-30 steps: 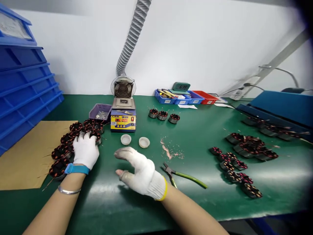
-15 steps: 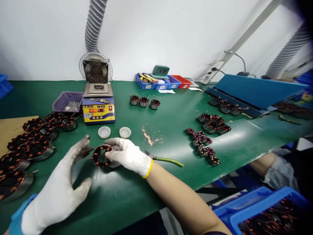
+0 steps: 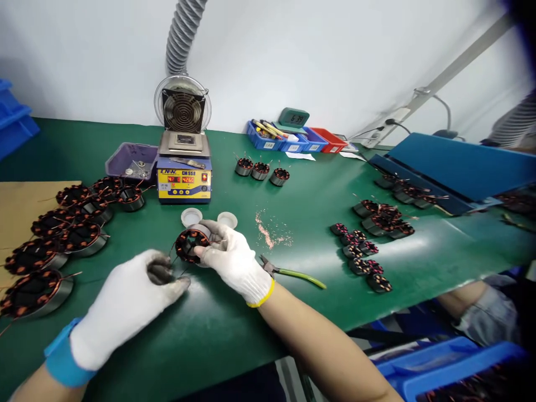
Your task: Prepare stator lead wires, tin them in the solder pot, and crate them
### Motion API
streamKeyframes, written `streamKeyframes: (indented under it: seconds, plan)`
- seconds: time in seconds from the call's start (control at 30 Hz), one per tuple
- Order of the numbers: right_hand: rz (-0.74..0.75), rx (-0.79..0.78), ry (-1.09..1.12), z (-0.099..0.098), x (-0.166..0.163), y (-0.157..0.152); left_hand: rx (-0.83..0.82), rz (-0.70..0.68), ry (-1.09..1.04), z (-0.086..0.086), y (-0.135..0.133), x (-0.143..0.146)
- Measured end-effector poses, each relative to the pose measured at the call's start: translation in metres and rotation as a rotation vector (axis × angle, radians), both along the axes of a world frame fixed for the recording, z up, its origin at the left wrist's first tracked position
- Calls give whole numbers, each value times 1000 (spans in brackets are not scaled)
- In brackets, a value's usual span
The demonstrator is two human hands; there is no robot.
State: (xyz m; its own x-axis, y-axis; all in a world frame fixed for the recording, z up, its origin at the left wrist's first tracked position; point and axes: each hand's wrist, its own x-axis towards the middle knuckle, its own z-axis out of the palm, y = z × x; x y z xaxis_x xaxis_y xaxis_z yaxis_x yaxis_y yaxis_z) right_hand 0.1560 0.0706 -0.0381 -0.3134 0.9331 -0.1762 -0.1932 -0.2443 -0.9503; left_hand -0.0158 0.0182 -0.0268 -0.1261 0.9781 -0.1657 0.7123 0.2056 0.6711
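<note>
A wire-wound motor stator (image 3: pixel 181 245), a dark ring with copper windings and a metal rim, is held above the green table in my right hand (image 3: pixel 230 254). That white-gloved hand has its thumb at the ring's opening and its fingers over the far side. My left hand (image 3: pixel 134 293), also gloved with darkened fingertips, is just left of and below the stator. Its fingers are half curled, with the thumb stretched apart, close to thin lead wires. No held item shows in it. Green-handled cutters (image 3: pixel 299 276) lie to the right of my right wrist.
Behind the stator are two white lids (image 3: pixel 227 220) and a yellow-blue CM 558 unit (image 3: pixel 184 187). Larger stators (image 3: pixel 84 237) crowd the left side. Smaller stators (image 3: pixel 358 265) and copper scraps (image 3: pixel 268 234) lie to the right. A blue crate (image 3: pixel 419 371) stands below the table edge, near another person's leg.
My left hand has moved right to the stator's wires, its spread fingers curling. My right hand has tilted and lifted the stator slightly. The whole view has shifted.
</note>
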Motion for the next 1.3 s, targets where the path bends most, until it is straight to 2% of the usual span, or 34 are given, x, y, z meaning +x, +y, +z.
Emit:
streamKeyframes:
  seconds: [0.17,0.27,0.4,0.47,0.57,0.7,0.83,0.9,0.97,1.07,1.2,1.3]
  plan:
    - [15,43,-50,6,4,-2,-160,-84,-455,0,5,0]
    - [24,74,-123,10,6,-5,-218,-76,-676,-2,4,0]
    - [31,109,-80,15,8,-9,-218,-142,-910,-9,-1,-6]
    - [14,101,-23,14,9,-9,-105,-109,-984,-15,-3,-9]
    - [-12,81,41,11,10,-7,109,-8,-927,-25,-4,-9]
    - [-13,72,24,9,8,-6,65,-13,-812,-24,1,-4]
    - [47,38,-9,9,4,-11,142,195,-656,-14,4,-4]
    - [63,29,-11,9,3,-13,190,232,-627,-10,3,-5]
    - [55,32,5,8,4,-13,175,188,-605,-7,2,-4]
    - [30,36,11,8,6,-11,62,122,-620,-5,0,3]
    - [24,47,-32,8,6,-10,-23,178,-725,-7,-3,11]
    - [51,21,-35,7,4,-11,-48,137,-772,-9,-5,11]
